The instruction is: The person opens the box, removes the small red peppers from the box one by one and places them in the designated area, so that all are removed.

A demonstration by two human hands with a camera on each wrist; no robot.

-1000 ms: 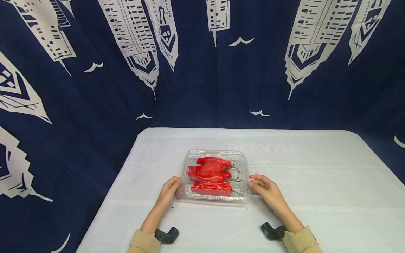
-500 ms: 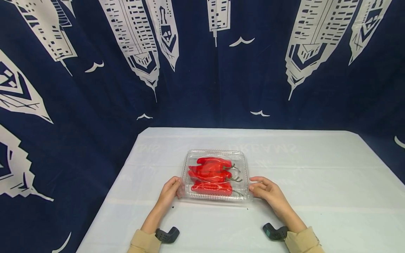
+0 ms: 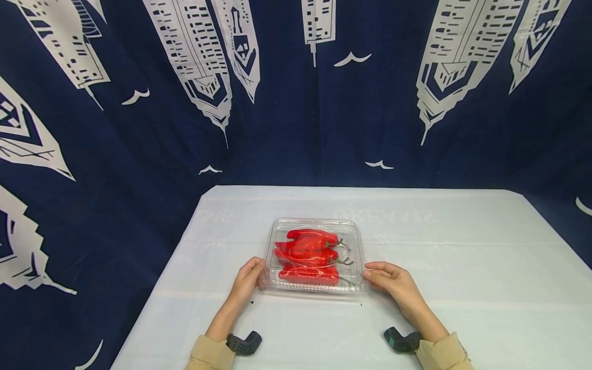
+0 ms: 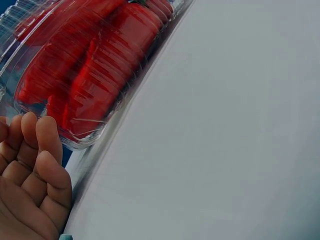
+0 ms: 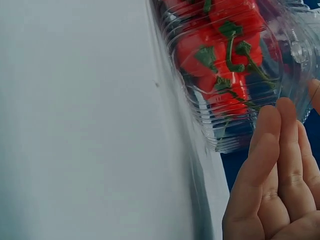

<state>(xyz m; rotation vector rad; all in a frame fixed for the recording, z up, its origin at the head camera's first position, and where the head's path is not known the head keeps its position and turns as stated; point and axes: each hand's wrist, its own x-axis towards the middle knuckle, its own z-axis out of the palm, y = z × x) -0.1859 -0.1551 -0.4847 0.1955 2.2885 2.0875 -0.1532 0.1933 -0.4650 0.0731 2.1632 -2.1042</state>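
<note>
1 clear plastic box (image 3: 316, 290) with red peppers (image 3: 309, 253) inside sits between the left hand (image 3: 248, 275), whose loosely bent fingers meet the adjoining edge, pinching or not I cannot tell, and the right hand (image 3: 392, 280), whose relaxed, nearly straight fingers reach the opposite edge ungrasped.

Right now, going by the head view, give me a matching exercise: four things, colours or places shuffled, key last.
1. Peppers
2. Left hand
3. Cloth backdrop
4. Right hand

A. Dark blue with white prints
B. By the right side of the clear container
C. Red, inside the container
D. By the left side of the container

Pairs: 1-C, 2-D, 3-A, 4-B
</note>
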